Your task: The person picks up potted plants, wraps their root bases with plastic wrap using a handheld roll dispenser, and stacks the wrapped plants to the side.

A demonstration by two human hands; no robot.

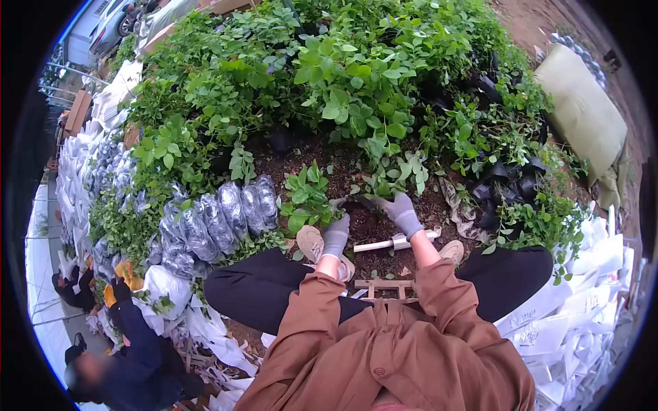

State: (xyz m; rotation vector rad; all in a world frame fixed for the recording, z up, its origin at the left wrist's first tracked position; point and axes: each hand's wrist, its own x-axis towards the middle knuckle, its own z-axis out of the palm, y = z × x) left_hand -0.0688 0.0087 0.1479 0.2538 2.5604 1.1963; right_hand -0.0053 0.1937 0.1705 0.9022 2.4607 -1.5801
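My left hand point(336, 233), in a grey glove, is low over the dark soil beside a small leafy green seedling point(306, 195). Its fingers curl inward around something dark that I cannot make out. My right hand point(403, 214), gloved the same way, faces it from the other side, with fingers closed at the base of a leafy stem point(384, 179). What lies between the fingertips is dark and partly hidden. Just below the hands, a pale strip-like piece point(391, 242) rests on the soil near my right wrist.
Dense potted seedlings point(356, 75) fill the ground ahead. Several plastic-wrapped bundles point(218, 220) lie to the left. White printed bags point(548, 315) are piled at right, near a large tan sack point(579, 109). A wooden frame point(385, 289) sits between my legs. Other people point(147, 353) work at lower left.
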